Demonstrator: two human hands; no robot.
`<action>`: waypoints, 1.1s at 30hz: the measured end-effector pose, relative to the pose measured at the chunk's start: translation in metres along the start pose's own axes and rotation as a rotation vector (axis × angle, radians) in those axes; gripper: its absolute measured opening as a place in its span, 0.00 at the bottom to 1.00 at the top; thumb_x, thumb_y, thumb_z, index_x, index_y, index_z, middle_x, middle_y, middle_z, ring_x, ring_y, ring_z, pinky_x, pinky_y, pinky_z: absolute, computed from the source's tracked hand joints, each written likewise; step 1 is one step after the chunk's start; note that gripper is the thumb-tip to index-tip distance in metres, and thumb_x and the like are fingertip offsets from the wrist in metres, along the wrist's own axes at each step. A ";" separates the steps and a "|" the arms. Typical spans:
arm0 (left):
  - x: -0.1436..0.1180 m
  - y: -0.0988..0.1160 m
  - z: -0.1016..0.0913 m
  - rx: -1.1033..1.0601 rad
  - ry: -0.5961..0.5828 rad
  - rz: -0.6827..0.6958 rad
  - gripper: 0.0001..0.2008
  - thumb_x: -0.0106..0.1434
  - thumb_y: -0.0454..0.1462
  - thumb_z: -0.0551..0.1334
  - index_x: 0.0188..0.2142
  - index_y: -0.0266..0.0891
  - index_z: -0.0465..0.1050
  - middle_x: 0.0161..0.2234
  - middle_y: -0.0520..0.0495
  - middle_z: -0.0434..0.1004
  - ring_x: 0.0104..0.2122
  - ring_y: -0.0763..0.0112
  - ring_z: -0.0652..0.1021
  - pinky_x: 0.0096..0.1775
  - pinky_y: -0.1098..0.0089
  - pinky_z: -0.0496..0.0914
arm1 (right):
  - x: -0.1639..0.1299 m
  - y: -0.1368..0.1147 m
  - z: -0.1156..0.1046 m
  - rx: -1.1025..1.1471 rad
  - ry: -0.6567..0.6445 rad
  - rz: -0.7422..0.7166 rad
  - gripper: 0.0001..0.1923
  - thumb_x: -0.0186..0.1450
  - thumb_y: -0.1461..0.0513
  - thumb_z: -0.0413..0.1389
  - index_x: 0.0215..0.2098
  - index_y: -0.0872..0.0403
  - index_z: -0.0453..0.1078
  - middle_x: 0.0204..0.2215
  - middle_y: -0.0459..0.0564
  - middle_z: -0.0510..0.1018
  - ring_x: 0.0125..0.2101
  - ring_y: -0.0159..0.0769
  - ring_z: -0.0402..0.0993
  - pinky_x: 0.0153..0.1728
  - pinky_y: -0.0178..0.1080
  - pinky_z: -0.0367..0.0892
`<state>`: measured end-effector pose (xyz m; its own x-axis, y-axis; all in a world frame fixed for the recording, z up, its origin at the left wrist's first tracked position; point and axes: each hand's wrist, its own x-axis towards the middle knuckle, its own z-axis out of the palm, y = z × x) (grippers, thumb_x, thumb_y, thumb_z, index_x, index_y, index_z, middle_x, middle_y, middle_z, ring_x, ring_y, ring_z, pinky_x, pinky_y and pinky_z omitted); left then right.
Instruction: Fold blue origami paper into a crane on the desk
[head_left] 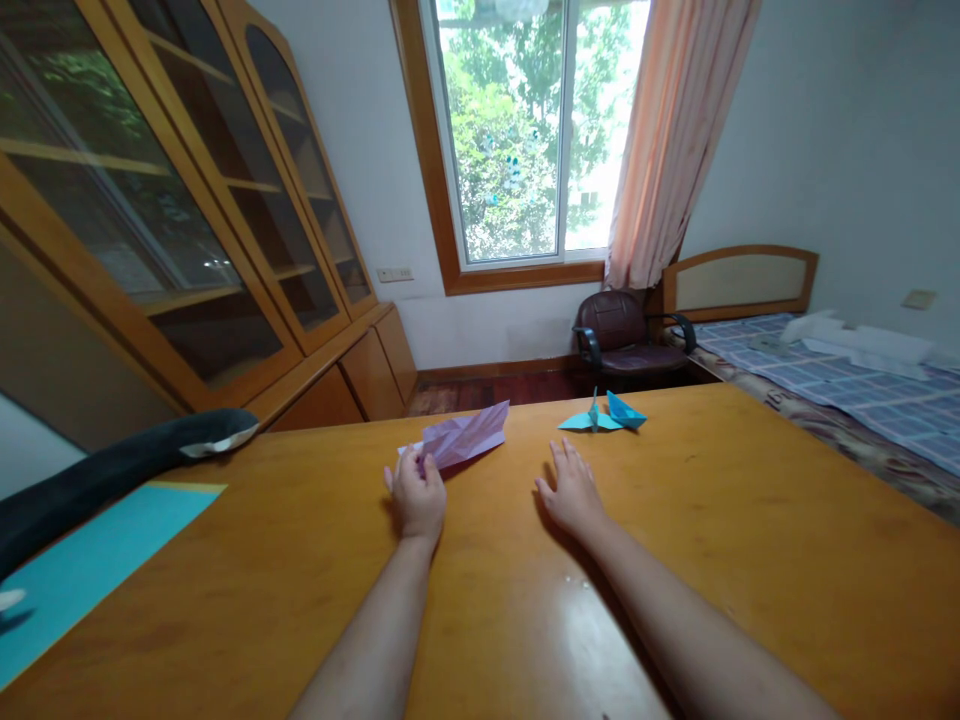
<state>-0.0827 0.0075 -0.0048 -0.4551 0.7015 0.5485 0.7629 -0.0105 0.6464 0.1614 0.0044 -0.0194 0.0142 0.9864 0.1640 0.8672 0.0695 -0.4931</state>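
Both forearms cross the table [750,520]; left hand [417,498] pinches pink paper [465,436], right hand [574,490] lies flat, empty, near blue crane [604,415].

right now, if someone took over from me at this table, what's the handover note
Left hand: shut on the near corner of the pink folded paper, which lies on the wooden table.
Right hand: open, flat on the table, holding nothing.
Blue paper crane: finished, standing just beyond the right hand, not touched.
Blue sheet: lies flat at the table's left edge.
Done: one crane. Left: the pink paper is only partly folded.
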 end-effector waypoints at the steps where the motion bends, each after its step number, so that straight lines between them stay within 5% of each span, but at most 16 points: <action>1: -0.002 0.003 -0.001 0.016 -0.044 0.070 0.12 0.63 0.35 0.51 0.43 0.40 0.69 0.49 0.38 0.74 0.56 0.54 0.68 0.61 0.46 0.48 | 0.000 0.000 0.001 0.010 0.020 -0.016 0.35 0.63 0.57 0.50 0.65 0.60 0.50 0.67 0.61 0.49 0.65 0.50 0.44 0.63 0.53 0.44; 5: -0.011 0.016 -0.002 0.039 -0.255 0.334 0.14 0.61 0.31 0.52 0.43 0.42 0.72 0.47 0.44 0.77 0.55 0.59 0.70 0.63 0.49 0.42 | 0.001 0.002 0.004 0.082 0.118 -0.120 0.38 0.62 0.59 0.50 0.67 0.59 0.45 0.66 0.60 0.51 0.66 0.47 0.44 0.63 0.51 0.46; 10: -0.022 0.033 -0.003 -0.009 -0.568 0.607 0.16 0.60 0.29 0.53 0.44 0.42 0.72 0.46 0.46 0.78 0.51 0.64 0.74 0.63 0.54 0.48 | -0.001 0.000 0.002 0.146 0.201 -0.251 0.37 0.60 0.61 0.51 0.66 0.61 0.48 0.66 0.59 0.52 0.66 0.44 0.45 0.64 0.47 0.47; 17: -0.037 0.047 0.001 0.007 -0.879 0.648 0.12 0.62 0.31 0.52 0.41 0.42 0.72 0.41 0.45 0.78 0.44 0.64 0.75 0.58 0.58 0.59 | -0.006 -0.005 -0.005 0.106 0.062 -0.345 0.27 0.54 0.70 0.51 0.52 0.55 0.70 0.60 0.56 0.65 0.61 0.43 0.56 0.63 0.49 0.42; 21: -0.038 0.044 0.004 -0.012 -0.916 0.579 0.09 0.61 0.33 0.55 0.39 0.41 0.72 0.40 0.43 0.77 0.42 0.62 0.75 0.48 0.63 0.67 | -0.009 -0.008 -0.008 0.116 -0.077 -0.365 0.21 0.54 0.70 0.50 0.43 0.51 0.74 0.47 0.52 0.78 0.51 0.40 0.69 0.62 0.50 0.41; 26: -0.038 0.036 0.007 -0.084 -0.872 0.510 0.16 0.57 0.34 0.60 0.46 0.40 0.71 0.46 0.42 0.76 0.46 0.60 0.74 0.51 0.62 0.66 | -0.010 -0.011 -0.011 0.103 -0.156 -0.345 0.16 0.55 0.68 0.52 0.39 0.52 0.75 0.39 0.51 0.80 0.44 0.40 0.72 0.59 0.50 0.45; 33: -0.036 0.035 0.009 -0.078 -0.817 0.400 0.16 0.57 0.43 0.63 0.44 0.40 0.74 0.43 0.42 0.78 0.43 0.58 0.76 0.47 0.63 0.68 | -0.010 -0.011 -0.010 0.237 0.136 -0.374 0.17 0.61 0.66 0.50 0.47 0.55 0.71 0.44 0.54 0.76 0.46 0.40 0.68 0.53 0.41 0.58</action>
<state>-0.0350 -0.0116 -0.0068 0.3258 0.9213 0.2121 0.7473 -0.3884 0.5392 0.1565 -0.0076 -0.0070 -0.1989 0.8599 0.4701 0.6876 0.4643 -0.5583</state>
